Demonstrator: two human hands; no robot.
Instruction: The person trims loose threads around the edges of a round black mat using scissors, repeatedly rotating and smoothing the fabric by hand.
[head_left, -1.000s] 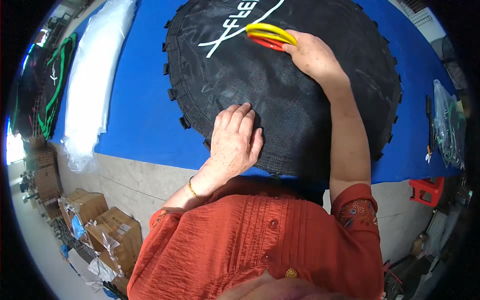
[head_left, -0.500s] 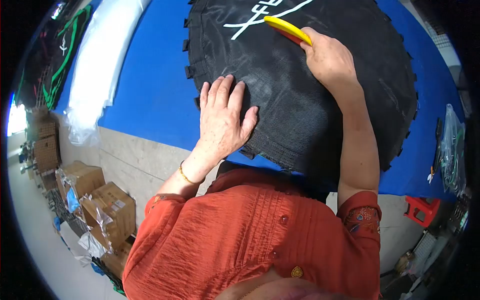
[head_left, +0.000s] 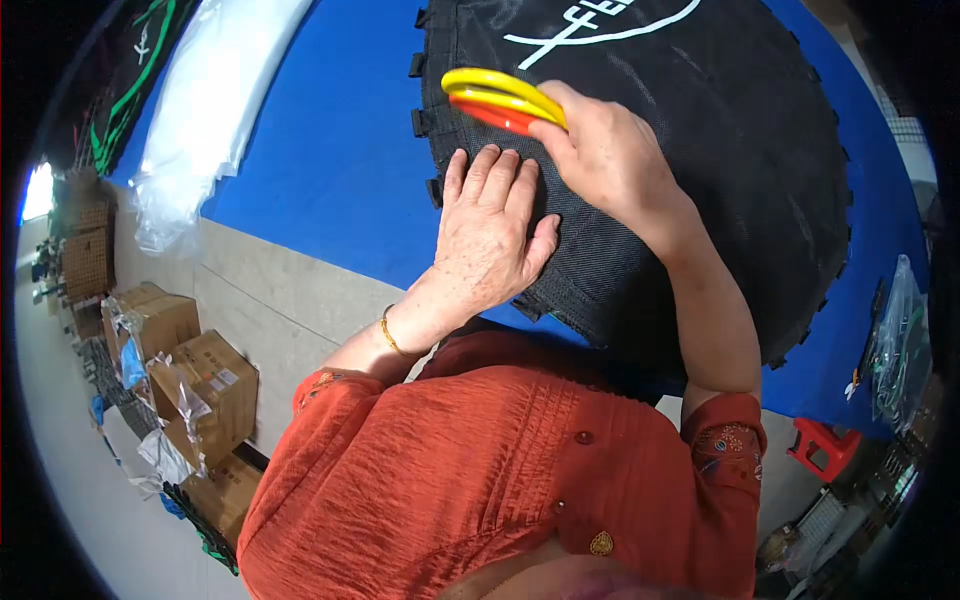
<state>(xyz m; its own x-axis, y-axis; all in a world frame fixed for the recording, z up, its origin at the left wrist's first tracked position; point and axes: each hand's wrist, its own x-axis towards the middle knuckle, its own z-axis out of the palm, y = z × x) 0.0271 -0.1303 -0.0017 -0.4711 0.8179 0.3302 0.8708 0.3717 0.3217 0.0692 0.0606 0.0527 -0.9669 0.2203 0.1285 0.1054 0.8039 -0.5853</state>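
A round black mesh sheet with black tabs around its edge and white lettering lies on the blue table surface. My left hand rests flat on the sheet's near left part, fingers stretched forward and the thumb apart. Just beyond it, my right hand grips a yellow-and-red loop-shaped tool between thumb and fingers. The tool is held over the left part of the sheet, partly blurred, and its exact kind is not clear. Whether it touches the fabric I cannot tell.
A strip of clear plastic lies on the blue table at left. Cardboard boxes stand on the floor at lower left. A red stool is at right, and plastic-wrapped items lie on the table's right side.
My right hand has swept the yellow-and-red tool left and toward me, near my left hand's fingertips. My left hand stays flat on the sheet. The camera view has shifted slightly.
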